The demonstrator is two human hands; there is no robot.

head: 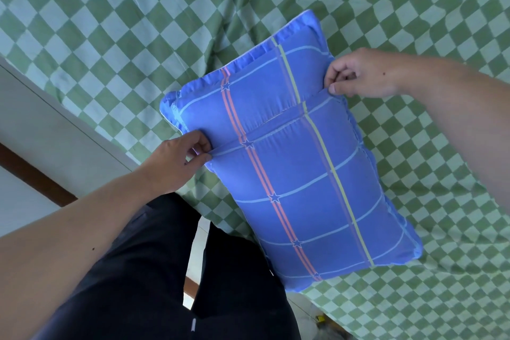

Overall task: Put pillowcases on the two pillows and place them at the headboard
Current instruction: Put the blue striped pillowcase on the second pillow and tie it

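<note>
A pillow in a blue pillowcase (298,174) with pale, pink and yellow stripes lies on the bed, back side up. An overlapping flap edge crosses it from left to right. My left hand (176,157) pinches the left end of that flap edge. My right hand (361,74) pinches its right end at the pillow's far side. The pillow fills the case. Only this one pillow is in view.
A green and pale checked bed sheet (138,36) covers the bed all around the pillow. My dark trousers (154,270) stand at the bed's near edge. A white wall or panel with a brown strip (41,130) lies to the left.
</note>
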